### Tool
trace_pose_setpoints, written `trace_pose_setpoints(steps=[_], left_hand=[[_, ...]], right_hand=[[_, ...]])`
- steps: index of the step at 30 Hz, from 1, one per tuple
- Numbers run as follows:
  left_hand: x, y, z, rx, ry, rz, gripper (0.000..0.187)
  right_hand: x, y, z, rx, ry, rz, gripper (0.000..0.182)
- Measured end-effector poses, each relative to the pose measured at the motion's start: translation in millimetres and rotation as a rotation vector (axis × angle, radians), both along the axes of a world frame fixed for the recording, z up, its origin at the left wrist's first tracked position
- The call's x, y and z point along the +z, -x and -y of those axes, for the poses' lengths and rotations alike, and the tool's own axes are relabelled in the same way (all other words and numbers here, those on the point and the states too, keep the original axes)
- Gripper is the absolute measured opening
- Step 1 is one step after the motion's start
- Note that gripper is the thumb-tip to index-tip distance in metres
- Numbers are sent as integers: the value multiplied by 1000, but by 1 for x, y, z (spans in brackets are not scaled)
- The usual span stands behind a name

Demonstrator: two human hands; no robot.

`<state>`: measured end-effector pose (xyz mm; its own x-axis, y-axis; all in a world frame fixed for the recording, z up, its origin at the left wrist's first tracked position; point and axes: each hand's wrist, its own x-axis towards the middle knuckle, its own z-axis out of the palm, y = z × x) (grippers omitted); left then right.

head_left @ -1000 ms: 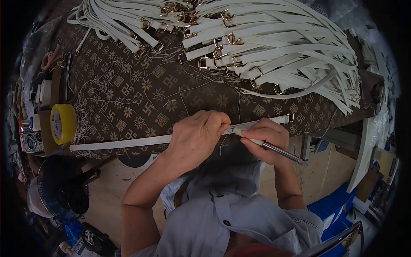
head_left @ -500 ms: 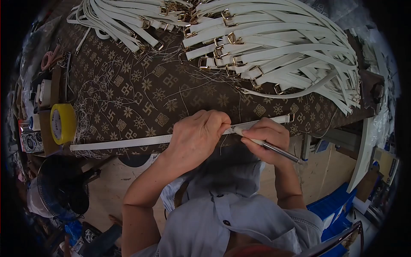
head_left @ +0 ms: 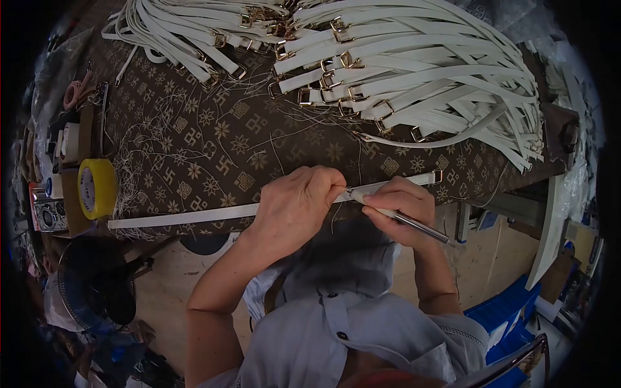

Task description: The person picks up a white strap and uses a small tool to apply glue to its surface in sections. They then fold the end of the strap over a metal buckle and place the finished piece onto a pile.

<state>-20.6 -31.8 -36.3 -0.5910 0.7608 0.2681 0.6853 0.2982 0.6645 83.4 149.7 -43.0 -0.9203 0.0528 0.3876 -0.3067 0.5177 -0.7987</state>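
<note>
A long white strap (head_left: 187, 215) with a gold buckle at its right end lies along the near edge of a table covered in brown patterned cloth (head_left: 213, 142). My left hand (head_left: 297, 204) pinches the strap near its middle. My right hand (head_left: 401, 207) grips a slim metal-handled tool (head_left: 420, 227) like a pen, with its tip on the strap right beside my left thumb. Loose white threads hang from the strap under my hands.
A big heap of white straps with gold buckles (head_left: 414, 71) fills the far right of the table, with a smaller heap (head_left: 194, 32) at far left. A yellow tape roll (head_left: 96, 187) and small items sit at the left edge. Thread scraps litter the cloth.
Both hands stay on the strap in nearly the same place. The view has shifted slightly, and the tool tip has moved a little along the strap.
</note>
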Motion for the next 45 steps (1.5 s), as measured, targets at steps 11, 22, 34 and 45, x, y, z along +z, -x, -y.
trace_pose_setpoints(steps=[11,22,34,45], left_hand=[[20,-1,4,-41,47,-1,22],[14,2,-14,-206,203,-260,16],[20,8,-4,-176,121,-102,23],[22,9,-22,-310,168,-106,17]], right_hand=[[-12,-10,-3,-186,506,-53,18],[-15,-10,-6,-161,527,-82,14],[-9,-9,-8,-154,472,-31,17],[-11,-10,-6,-178,661,-30,17]])
